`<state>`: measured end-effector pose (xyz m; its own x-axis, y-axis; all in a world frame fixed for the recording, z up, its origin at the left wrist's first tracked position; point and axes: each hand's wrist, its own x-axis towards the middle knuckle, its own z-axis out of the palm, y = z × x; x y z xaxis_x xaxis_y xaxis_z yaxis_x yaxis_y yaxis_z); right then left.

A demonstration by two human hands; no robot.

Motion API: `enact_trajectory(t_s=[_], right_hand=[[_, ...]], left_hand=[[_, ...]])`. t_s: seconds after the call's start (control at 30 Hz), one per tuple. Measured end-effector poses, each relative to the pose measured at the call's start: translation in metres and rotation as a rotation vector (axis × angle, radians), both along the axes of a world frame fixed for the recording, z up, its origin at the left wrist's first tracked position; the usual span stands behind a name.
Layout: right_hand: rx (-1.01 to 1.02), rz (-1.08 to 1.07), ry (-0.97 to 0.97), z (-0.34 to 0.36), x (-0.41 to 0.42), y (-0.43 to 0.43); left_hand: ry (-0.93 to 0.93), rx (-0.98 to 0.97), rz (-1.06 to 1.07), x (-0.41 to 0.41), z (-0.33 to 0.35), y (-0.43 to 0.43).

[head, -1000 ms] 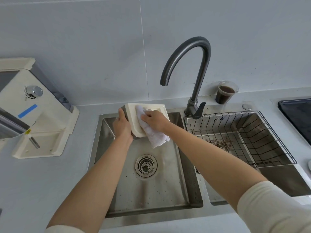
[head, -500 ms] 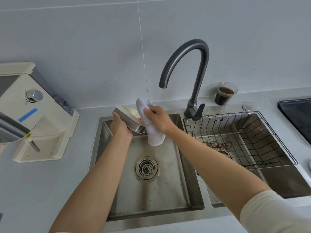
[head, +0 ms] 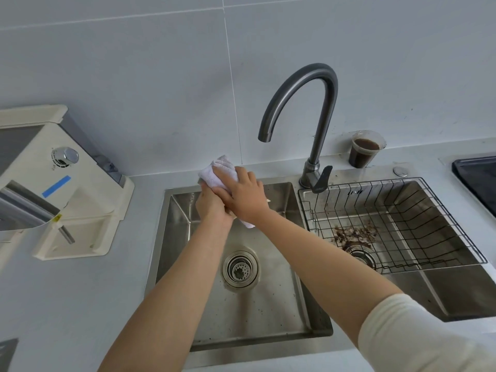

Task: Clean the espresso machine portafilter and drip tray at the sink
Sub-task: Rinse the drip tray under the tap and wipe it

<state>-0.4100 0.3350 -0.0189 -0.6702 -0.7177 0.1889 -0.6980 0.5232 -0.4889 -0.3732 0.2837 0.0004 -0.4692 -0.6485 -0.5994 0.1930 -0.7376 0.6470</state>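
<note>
Your right grip point(head: 244, 194) now pinches the cloth point(head: 220, 170) over the edge of the tray point(head: 267, 201), not its face, left grip point(head: 212, 208) clasping it; wiping seems near done.

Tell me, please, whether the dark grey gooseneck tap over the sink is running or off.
Off. No stream falls from the spout of the dark grey gooseneck tap into the stainless steel sink basin below it.

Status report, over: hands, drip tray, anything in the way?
Left hand grips cream plastic drip tray over left steel sink basin. Right hand presses white folded cloth on it; tray mostly hidden. Grey curved faucet not running, nothing in the way.
</note>
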Motion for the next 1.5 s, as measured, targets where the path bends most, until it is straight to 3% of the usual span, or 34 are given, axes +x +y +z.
enact_trajectory(t_s=[0.1, 0.33, 0.63, 0.93, 1.3, 1.5], right_hand=[[-0.009, 0.040, -0.069, -0.002, -0.006, 0.005], [-0.176, 0.033, -0.262, -0.004, -0.009, 0.009], [-0.234, -0.057, -0.293, -0.007, -0.003, 0.011], [-0.252, -0.093, -0.304, -0.005, -0.006, 0.008], [-0.325, -0.193, -0.409, -0.014, -0.011, 0.011], [-0.497, -0.239, -0.570, -0.013, -0.019, 0.010]], left_hand=[[-0.064, 0.003, 0.073, 0.001, 0.009, 0.000], [0.050, 0.031, 0.125, 0.009, 0.008, -0.013], [0.238, 0.261, 0.268, 0.026, 0.003, -0.026], [0.318, 0.349, 0.293, 0.038, -0.007, -0.018], [0.214, 0.345, 0.255, 0.059, -0.045, -0.025], [0.280, 0.331, 0.160, 0.077, -0.064, -0.038]])
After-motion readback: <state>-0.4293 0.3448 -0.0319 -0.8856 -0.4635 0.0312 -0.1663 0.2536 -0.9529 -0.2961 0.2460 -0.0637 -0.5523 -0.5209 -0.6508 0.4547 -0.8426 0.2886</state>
